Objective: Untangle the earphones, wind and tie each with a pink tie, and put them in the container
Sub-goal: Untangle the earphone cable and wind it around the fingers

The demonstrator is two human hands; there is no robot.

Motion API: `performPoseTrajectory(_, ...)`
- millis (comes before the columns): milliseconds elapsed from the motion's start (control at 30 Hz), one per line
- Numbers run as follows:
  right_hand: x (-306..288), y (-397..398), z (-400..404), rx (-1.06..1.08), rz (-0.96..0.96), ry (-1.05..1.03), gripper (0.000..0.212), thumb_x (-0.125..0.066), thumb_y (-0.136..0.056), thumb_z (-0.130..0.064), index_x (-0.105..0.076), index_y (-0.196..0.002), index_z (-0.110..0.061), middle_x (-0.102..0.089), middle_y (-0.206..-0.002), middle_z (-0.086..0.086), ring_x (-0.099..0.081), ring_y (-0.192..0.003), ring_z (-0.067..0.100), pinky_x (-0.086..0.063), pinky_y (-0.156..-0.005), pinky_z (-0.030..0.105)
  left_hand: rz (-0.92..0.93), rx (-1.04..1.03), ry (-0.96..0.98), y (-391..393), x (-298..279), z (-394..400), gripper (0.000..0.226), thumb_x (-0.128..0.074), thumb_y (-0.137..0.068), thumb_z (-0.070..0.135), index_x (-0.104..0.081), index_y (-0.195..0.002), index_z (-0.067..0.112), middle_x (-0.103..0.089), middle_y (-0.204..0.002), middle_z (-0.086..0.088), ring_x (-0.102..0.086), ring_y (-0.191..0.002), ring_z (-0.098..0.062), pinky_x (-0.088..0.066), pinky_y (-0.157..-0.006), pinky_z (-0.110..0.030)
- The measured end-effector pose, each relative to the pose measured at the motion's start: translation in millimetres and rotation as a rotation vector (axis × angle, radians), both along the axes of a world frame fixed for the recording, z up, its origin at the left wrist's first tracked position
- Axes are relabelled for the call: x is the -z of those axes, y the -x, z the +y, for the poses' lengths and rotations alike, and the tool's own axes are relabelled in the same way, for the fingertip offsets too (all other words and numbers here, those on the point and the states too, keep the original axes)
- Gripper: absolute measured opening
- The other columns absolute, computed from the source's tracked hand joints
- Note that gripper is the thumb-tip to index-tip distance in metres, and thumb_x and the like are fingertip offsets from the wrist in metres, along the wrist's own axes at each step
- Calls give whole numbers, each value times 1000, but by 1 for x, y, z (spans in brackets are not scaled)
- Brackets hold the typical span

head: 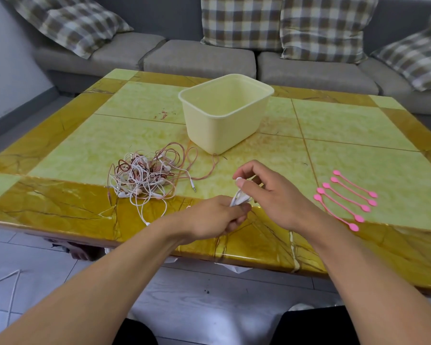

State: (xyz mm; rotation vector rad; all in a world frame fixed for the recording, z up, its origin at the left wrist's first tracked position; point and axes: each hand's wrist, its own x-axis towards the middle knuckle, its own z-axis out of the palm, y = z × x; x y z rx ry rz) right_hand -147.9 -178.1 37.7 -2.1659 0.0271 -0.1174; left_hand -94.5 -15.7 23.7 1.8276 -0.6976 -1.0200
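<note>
Two bare forearms reach in from the bottom edge toward the near rim of the tabletop (60,205), a glossy slab of pale green panels bordered in veined amber. The left hand (209,217) hovers over that amber border with its fingers curled, thumb and forefinger pinching the lower end of a small white coil (239,198) of earphone cord. The right hand (266,192), just beside it and a little farther in, has its fingers bent around the upper end of the same coil, the thumb pressed on top; the other fingers arch loosely above. The coil runs between the two hands, clear of the tabletop.

Left of the hands lies a tangle (144,175) of white and pinkish-brown earphones, loops piled on one another, with one jack (193,186) poking out on the right toward the hands. A loose white strand trails from the tangle over the near edge.

Behind the hands, near the middle of the tabletop, stands the container (224,113), a cream rectangular tub, open at the top, upright.

Right of the right hand, well apart from the tangle, five pink ties (346,197) lie side by side, slanted.

Beyond the tabletop is a grey sofa (199,58) with checked cushions (239,21).
</note>
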Motion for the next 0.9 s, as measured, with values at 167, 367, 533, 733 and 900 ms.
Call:
performPoseTrajectory(167,-4,3,6,-60,-76,45,27,-71,-93,-36,-54,-81,-19,-54,-63,-10,-45,-56,5,-40,-56,24,188,150,97,8,-8,0,36,-38,-109,24,-42,-74,17,-27,-56,6,-19,-51,-9,-16,-49,-22)
performPoseTrajectory(367,-5,1,1,-27,-149,-93,32,-81,-86,-26,-58,-69,-12,-53,-56,9,-46,-53,10,-38,-54,30,315,190,208,1,-7,4,29,-42,-108,28,-53,-84,17,-26,-57,7,-19,-52,-9,-13,-51,-25)
performPoseTrajectory(533,-6,4,-3,20,-116,-97,51,-85,-79,-34,-51,-57,-3,-53,-41,8,-50,-35,14,-34,-44,25,365,123,203,-2,-4,3,25,-50,-100,32,-65,-104,12,-28,-63,4,-22,-54,-8,-21,-50,-20)
performPoseTrajectory(733,-4,-2,-11,202,-184,40,46,-81,-85,-22,-50,-50,-14,-41,-43,-12,-36,-44,7,-29,-47,13,151,-50,258,3,-2,-1,36,-46,-106,34,-64,-79,20,-43,-62,3,-35,-53,-12,-29,-53,-23)
performPoseTrajectory(900,-3,-5,-15,294,-207,41,44,-77,-86,-17,-51,-52,-9,-40,-40,-12,-36,-41,6,-29,-45,12,240,-299,359,0,-1,-2,16,-44,-108,23,-47,-97,12,-48,-62,-1,-37,-55,-15,-34,-54,-25)
